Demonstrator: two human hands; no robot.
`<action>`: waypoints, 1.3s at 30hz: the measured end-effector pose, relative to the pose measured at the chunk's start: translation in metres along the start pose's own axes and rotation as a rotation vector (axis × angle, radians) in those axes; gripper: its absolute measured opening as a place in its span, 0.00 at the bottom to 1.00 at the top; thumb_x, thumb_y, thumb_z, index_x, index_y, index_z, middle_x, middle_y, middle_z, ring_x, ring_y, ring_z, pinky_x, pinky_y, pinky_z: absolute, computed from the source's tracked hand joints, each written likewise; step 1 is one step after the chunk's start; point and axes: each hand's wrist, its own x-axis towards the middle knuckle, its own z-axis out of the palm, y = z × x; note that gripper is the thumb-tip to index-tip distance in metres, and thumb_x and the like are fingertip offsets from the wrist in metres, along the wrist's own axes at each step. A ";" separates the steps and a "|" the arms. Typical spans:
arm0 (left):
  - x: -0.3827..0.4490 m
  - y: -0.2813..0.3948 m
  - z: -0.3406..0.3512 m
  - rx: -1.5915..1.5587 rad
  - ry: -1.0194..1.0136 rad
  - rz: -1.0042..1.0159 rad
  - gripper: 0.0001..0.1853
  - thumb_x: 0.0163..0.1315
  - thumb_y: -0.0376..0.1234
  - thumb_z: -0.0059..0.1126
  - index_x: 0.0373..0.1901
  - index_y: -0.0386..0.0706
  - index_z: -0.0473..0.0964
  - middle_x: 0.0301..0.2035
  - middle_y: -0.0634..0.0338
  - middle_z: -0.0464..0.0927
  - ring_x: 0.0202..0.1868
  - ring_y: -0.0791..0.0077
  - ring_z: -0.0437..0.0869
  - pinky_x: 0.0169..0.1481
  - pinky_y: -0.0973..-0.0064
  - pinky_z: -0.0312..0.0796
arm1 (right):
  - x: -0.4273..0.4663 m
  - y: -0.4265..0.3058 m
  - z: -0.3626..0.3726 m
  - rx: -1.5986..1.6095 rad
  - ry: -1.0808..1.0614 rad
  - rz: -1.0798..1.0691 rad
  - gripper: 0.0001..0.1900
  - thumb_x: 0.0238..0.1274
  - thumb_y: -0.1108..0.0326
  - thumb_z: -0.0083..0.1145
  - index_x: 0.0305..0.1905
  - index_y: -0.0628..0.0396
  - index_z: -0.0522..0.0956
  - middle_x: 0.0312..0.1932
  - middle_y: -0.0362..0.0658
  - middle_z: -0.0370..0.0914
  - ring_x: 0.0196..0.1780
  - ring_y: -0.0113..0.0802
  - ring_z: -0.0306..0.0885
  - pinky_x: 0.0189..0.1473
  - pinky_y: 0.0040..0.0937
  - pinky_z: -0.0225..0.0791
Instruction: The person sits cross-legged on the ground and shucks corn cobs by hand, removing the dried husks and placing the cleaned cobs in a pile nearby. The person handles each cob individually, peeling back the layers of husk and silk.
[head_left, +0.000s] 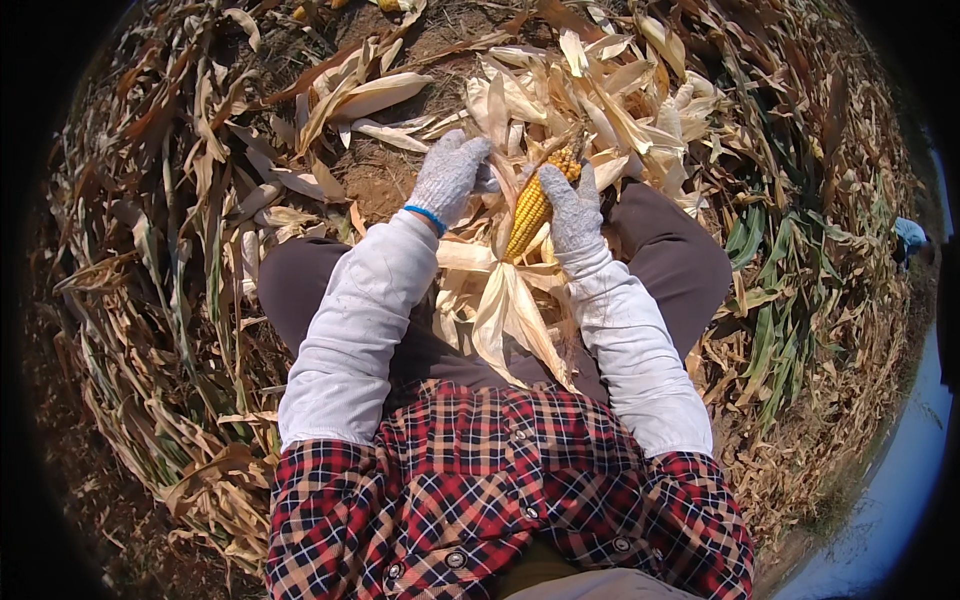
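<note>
An ear of yellow corn (529, 214) is held over my lap, its kernels bare on the side facing me. Peeled pale husk leaves (512, 304) spread from its base toward my shirt. My right hand (574, 204), in a whitish knit glove, grips the ear along its right side near the tip. My left hand (454, 176), in a matching glove with a blue cuff edge, pinches a husk strip (504, 176) along the ear's left side. The left fingertips are partly hidden behind that strip.
A heap of dry husks (600, 90) lies just beyond my hands. Cut corn stalks (172, 247) cover the ground on my left, and more stalks with green leaves (772, 322) lie on my right. Bare soil (379, 180) shows ahead. A person in light blue (910, 234) is at the far right.
</note>
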 end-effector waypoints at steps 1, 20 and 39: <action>0.000 0.000 0.002 -0.108 -0.042 0.019 0.08 0.75 0.35 0.54 0.44 0.40 0.78 0.30 0.60 0.81 0.29 0.76 0.85 0.33 0.77 0.81 | 0.006 0.006 -0.001 0.118 0.036 0.007 0.22 0.71 0.67 0.66 0.64 0.56 0.72 0.49 0.43 0.81 0.47 0.30 0.83 0.51 0.28 0.79; 0.013 0.027 -0.054 -0.931 0.176 0.225 0.09 0.77 0.30 0.52 0.46 0.30 0.74 0.37 0.51 0.80 0.38 0.63 0.84 0.55 0.63 0.85 | 0.020 0.010 -0.015 0.314 0.325 0.119 0.17 0.66 0.68 0.71 0.57 0.56 0.80 0.52 0.44 0.82 0.51 0.36 0.84 0.46 0.38 0.84; -0.025 0.033 0.013 0.609 -0.270 0.221 0.23 0.67 0.47 0.66 0.49 0.36 0.83 0.43 0.48 0.85 0.46 0.65 0.87 0.53 0.67 0.78 | -0.006 -0.027 0.012 -0.904 -0.434 0.140 0.39 0.53 0.48 0.76 0.68 0.52 0.72 0.55 0.48 0.84 0.58 0.41 0.83 0.61 0.35 0.74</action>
